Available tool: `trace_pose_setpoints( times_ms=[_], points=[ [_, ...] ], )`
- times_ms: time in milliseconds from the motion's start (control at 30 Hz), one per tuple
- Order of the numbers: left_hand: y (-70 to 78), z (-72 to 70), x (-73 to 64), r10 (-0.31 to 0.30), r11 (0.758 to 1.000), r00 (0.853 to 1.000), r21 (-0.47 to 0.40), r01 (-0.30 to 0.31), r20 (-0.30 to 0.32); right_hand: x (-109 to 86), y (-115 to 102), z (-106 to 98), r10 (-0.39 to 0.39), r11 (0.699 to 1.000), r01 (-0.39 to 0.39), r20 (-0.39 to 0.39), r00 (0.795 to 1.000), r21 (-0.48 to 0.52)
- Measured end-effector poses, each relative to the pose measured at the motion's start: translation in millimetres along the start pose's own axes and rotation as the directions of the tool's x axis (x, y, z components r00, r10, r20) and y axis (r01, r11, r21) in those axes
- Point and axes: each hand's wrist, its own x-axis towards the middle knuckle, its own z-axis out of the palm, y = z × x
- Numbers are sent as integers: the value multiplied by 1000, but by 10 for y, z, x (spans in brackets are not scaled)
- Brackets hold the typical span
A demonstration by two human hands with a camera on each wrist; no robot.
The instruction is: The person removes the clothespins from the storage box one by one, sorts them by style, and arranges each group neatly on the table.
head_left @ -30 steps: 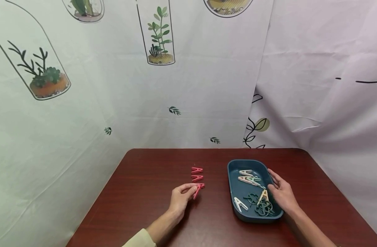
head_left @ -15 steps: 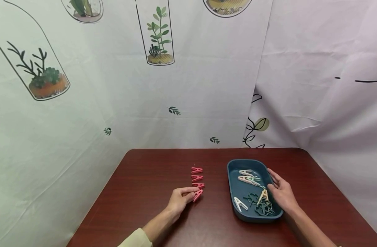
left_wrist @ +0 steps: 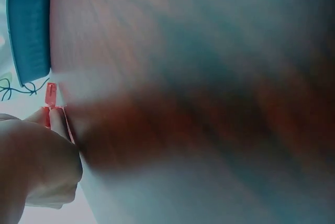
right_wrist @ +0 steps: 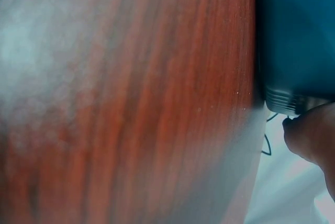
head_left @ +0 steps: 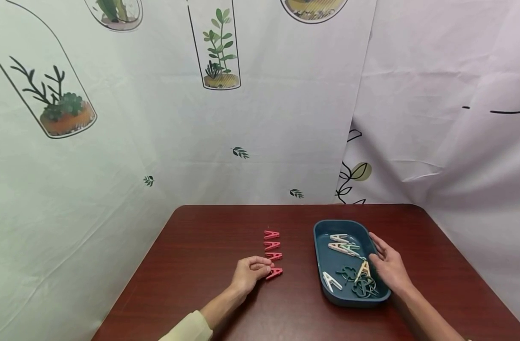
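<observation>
My left hand (head_left: 248, 275) pinches a red clothespin (head_left: 276, 272) by its end, down at the table; the left wrist view shows the clothespin (left_wrist: 51, 94) jutting out past the fingertips. Three more red clothespins (head_left: 272, 245) lie in a column just beyond it, all pointing sideways. On the right, my right hand (head_left: 390, 266) grips the side wall of a dark blue tray (head_left: 326, 274), thumb at the rim and fingers along the outside. Inside the tray are a white clothespin (head_left: 331, 282), a yellow one (head_left: 363, 271), other pale ones (head_left: 344, 248) and a tangle of dark green clips or rings (head_left: 364, 286).
Everything stands on a dark reddish-brown wooden table (head_left: 209, 246) with rounded far corners. Behind and beside it hangs a pale cloth (head_left: 264, 123) printed with plants in jars. Bare tabletop lies between the column of clothespins and the tray.
My left hand has brought a red clothespin toward me from beside the third one and turned it sideways, down at the column's near end. The right hand and tray have stayed put.
</observation>
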Motion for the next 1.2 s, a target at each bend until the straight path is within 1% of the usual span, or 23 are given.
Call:
trace_pose_setpoints(
  times_ms=[133, 233, 300, 400, 467, 533, 600, 700, 833, 867, 900, 967, 1067, 1100, 1200],
  points=[
    [-4, 22, 18, 23, 996, 1000, 90, -22, -13, -1, -3, -6, 6, 1000, -6, 0, 1000, -9],
    [-5, 38, 29, 47, 983, 998, 179, -41, -31, -5, -5, -5, 9, 1000, -9, -2, 1000, -19],
    [2, 43, 30, 67, 967, 997, 248, -54, -43, -8, -5, -2, 9, 1000, -9, -4, 1000, -26],
    [9, 39, 29, 107, 937, 993, 340, -82, -55, -7, -6, -1, 8, 1000, -8, -7, 1000, -22],
    [10, 31, 27, 127, 921, 990, 379, -93, -64, -8, -6, -1, 5, 1000, -6, -7, 1000, -21],
    [4, 17, 34, 144, 912, 987, 396, -104, -72, -12, -6, -1, 5, 1000, -5, -7, 1000, -17],
    [7, 2, 36, 156, 910, 984, 400, -110, -84, -11, -4, -1, 1, 1000, -1, -7, 1000, -14],
    [24, -15, 21, 177, 916, 980, 379, -129, -95, -5, -2, -1, -1, 1000, 1, -4, 1000, -7],
    [52, -16, -76, 185, 931, 978, 336, -144, -93, 3, -11, -3, -6, 1000, 6, 1, 1000, -1],
    [52, -13, -106, 194, 929, 977, 335, -155, -86, 3, -15, -6, -8, 1000, 8, -1, 1000, -5],
    [52, -8, -136, 192, 930, 978, 335, -152, -87, 2, -19, -9, -8, 1000, 8, -3, 1000, -7],
    [46, 3, -192, 191, 923, 977, 355, -147, -94, 5, -28, -17, -7, 1000, 7, -5, 1000, -13],
    [24, 14, -249, 201, 900, 972, 415, -134, -120, 6, -34, -24, -2, 1000, 1, -7, 1000, -30],
    [16, 17, -261, 193, 896, 972, 428, -119, -133, 3, -34, -22, 2, 999, -2, -5, 1000, -32],
    [-15, 19, -276, 199, 880, 969, 461, -112, -144, -4, -25, -18, 5, 999, -5, -1, 1000, -32]
  ],
)
